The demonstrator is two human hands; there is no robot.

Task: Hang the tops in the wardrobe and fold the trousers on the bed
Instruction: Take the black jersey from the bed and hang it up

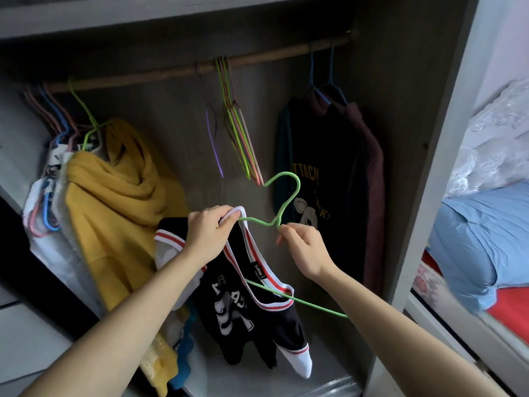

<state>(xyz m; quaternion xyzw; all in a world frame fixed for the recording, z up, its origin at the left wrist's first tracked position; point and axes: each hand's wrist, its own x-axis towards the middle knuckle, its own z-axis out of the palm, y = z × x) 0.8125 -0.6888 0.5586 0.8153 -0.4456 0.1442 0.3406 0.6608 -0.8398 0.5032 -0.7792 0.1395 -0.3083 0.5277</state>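
Note:
A black top (229,305) with red-and-white striped collar and white print hangs partly threaded on a green wire hanger (286,196) in front of the open wardrobe. My left hand (210,233) pinches the collar and the hanger's left shoulder together. My right hand (303,247) pinches the hanger at the base of its hook. The hanger's lower bar sticks out of the neck opening toward the right. Its hook points up, below the wooden rail (200,67).
On the rail hang a mustard top (114,202) and other clothes at left, several empty wire hangers (237,130) in the middle, and dark tops (323,179) at right. A bed with blue bedding (481,247) lies beyond the wardrobe's right side panel (429,196).

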